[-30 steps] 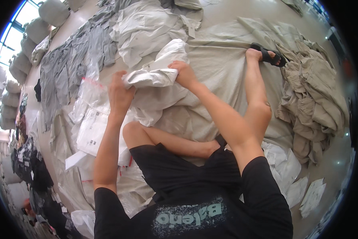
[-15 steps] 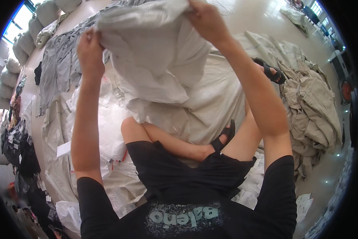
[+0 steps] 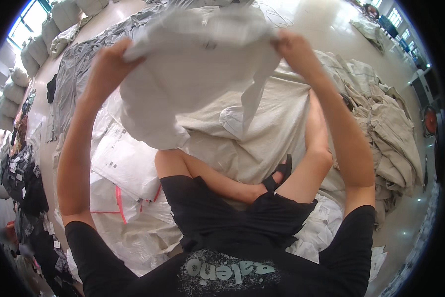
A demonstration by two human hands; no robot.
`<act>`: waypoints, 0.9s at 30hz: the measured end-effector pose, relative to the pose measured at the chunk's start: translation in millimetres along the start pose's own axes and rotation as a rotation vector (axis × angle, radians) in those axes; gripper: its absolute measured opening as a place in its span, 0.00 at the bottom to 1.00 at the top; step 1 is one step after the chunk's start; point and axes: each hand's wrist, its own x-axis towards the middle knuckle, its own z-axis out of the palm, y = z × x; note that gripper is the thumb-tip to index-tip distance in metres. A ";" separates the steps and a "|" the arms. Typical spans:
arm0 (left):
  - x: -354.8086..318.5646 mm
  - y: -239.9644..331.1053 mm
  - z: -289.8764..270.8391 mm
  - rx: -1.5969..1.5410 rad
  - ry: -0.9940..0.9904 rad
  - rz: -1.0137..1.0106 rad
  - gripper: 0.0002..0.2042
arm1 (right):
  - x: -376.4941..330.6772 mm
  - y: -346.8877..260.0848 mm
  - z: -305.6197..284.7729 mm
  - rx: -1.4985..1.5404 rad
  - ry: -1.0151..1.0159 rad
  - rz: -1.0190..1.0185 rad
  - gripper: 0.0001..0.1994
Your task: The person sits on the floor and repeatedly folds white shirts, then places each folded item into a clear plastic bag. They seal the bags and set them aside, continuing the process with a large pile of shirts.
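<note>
A pale grey long-sleeved garment [image 3: 197, 74] hangs spread out in front of me, its upper part smeared by motion. My left hand [image 3: 111, 62] is closed on one upper corner, fingers pinching the cloth. At the opposite corner, my right hand [image 3: 297, 52] grips the cloth with its fingers closed. The garment's lower parts droop toward my bent knee, and one sleeve end dangles over the cream cloth sheet [image 3: 272, 116] on the floor. A small dark mark shows near its top edge. Exactly what kind of top it is, I cannot tell.
White plastic bags [image 3: 121, 161], some with red edges, lie left of my crossed legs. Grey garments [image 3: 81, 69] are heaped at the far left, beige garments [image 3: 388, 136] at the right. Dark tagged clothes [image 3: 24, 180] and stuffed sacks [image 3: 34, 54] line the left side. A fan [image 3: 429, 120] stands far right.
My hands have moved farther apart, stretching the garment wider. Its bulk has opened out, showing a sleeve end. My right leg has shifted, its knee now more in view.
</note>
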 end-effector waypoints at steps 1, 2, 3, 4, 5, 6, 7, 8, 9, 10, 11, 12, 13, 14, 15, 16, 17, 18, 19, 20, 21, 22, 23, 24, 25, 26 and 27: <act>-12.7 1.4 -1.3 0.020 -0.112 -0.134 0.12 | -20.0 -6.7 7.7 -0.052 -0.018 0.014 0.15; -23.8 -8.7 -1.4 -0.009 -0.083 -0.121 0.09 | -35.9 -18.0 13.7 -0.096 -0.033 0.021 0.14; -32.7 -9.6 -1.2 -0.001 -0.073 -0.191 0.09 | -44.8 -21.9 9.7 -0.022 0.031 0.064 0.14; -41.1 -10.1 -0.2 0.007 -0.065 -0.261 0.08 | -50.8 -25.6 4.2 0.050 0.095 0.108 0.14; -52.0 -14.6 1.5 -0.101 -0.047 -0.267 0.07 | -57.2 -30.4 2.7 0.136 0.155 0.155 0.14; -65.4 -23.4 9.1 -0.205 -0.030 -0.274 0.07 | -61.9 -34.1 4.6 0.239 0.186 0.178 0.14; -79.5 -32.3 17.1 -0.308 -0.012 -0.281 0.06 | -65.7 -37.6 6.4 0.342 0.218 0.201 0.14; -93.0 -40.0 23.4 -0.197 -0.073 -0.277 0.05 | -67.1 -41.3 5.1 0.437 0.255 0.219 0.14; -102.6 -47.2 26.8 -0.242 -0.067 -0.326 0.04 | -69.4 -42.3 7.3 0.455 0.266 0.170 0.16; -109.7 -51.4 26.6 -0.285 -0.060 -0.375 0.04 | -71.8 -46.0 3.8 0.460 0.288 0.204 0.16; -113.7 -49.5 21.7 -0.486 -0.032 -0.393 0.05 | -75.7 -50.3 -1.7 0.460 0.304 0.243 0.16; -118.6 -43.2 11.5 -0.688 -0.006 -0.417 0.05 | -79.9 -53.3 -7.7 0.459 0.314 0.287 0.15; -121.3 -29.1 2.9 -0.751 0.088 -0.346 0.07 | -80.3 -52.1 -20.4 0.531 0.350 0.320 0.15; -118.1 -22.7 -18.0 -0.751 0.093 -0.297 0.08 | -76.3 -42.5 -31.2 0.709 0.416 0.253 0.15; -111.0 -12.2 -41.1 -0.804 0.045 -0.277 0.09 | -68.6 -47.2 -42.4 0.680 0.426 0.218 0.16; -102.0 -18.6 -63.6 -0.804 -0.039 -0.297 0.15 | -54.0 -36.3 -59.8 0.787 0.346 0.267 0.15; -81.1 -22.4 -87.1 -0.617 -0.170 -0.232 0.23 | -37.0 -26.0 -75.3 0.802 0.238 0.230 0.16; -52.8 -19.6 -90.4 -0.545 -0.246 -0.280 0.30 | -16.4 -5.6 -88.3 0.722 0.135 0.226 0.19; -16.4 -39.6 -97.3 -0.415 -0.485 -0.198 0.39 | 9.9 24.6 -95.9 0.662 0.075 0.229 0.21; 16.3 -48.2 -83.1 -0.367 -0.532 -0.165 0.35 | 33.5 50.1 -97.8 0.597 0.014 0.238 0.22; 39.6 -54.7 -63.5 -0.258 -0.417 -0.210 0.30 | 54.1 43.7 -76.7 0.634 0.015 0.271 0.18; 66.6 -70.5 -40.9 -0.267 -0.404 -0.220 0.25 | 75.2 36.2 -57.3 0.662 0.014 0.304 0.15; 89.8 -82.5 -24.2 -0.149 -0.374 -0.218 0.24 | 99.5 60.0 -42.7 0.464 0.003 0.242 0.17; 113.1 -107.6 0.2 -0.085 -0.184 -0.174 0.22 | 124.9 88.3 -31.0 0.256 -0.002 0.175 0.20; 125.5 -135.8 26.8 -0.018 0.001 -0.132 0.20 | 145.9 114.5 -11.2 0.091 0.153 0.187 0.20; 122.9 -156.2 51.3 0.138 0.110 -0.123 0.23 | 155.8 133.8 8.7 -0.072 0.303 0.201 0.19; 117.5 -148.4 79.7 0.183 0.116 -0.140 0.22 | 152.2 141.4 23.6 -0.143 0.225 0.275 0.22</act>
